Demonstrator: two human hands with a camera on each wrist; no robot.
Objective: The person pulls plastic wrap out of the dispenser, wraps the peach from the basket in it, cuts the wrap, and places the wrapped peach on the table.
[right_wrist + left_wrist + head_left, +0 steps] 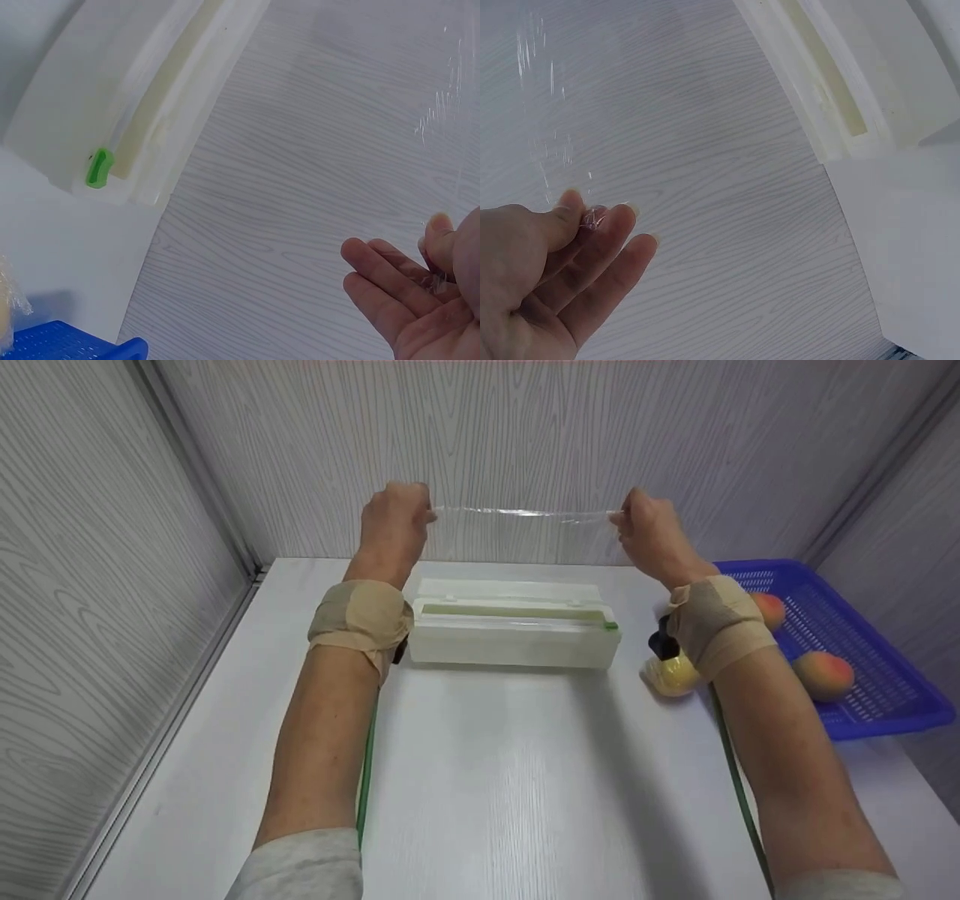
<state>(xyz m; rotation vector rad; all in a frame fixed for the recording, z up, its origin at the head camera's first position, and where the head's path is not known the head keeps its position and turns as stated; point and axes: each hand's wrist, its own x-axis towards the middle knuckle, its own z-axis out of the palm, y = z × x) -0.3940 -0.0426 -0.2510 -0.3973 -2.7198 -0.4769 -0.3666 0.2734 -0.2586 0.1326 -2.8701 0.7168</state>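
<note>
A sheet of clear cling film is stretched between my two raised hands, beyond the far edge of the table. My left hand pinches one end between thumb and fingers, where the film looks bunched. At the other end my right hand pinches the film between thumb and forefinger, its other fingers extended in the right wrist view. Below and nearer stands a white cling film dispenser box, lid raised at the back. A green slider sits at the right end of its cutter rail.
To the right, a blue plastic basket holds peaches, partly hidden by my right forearm. Beside it lies a yellow fruit wrapped in film. A wood-grain panel rises behind the white table.
</note>
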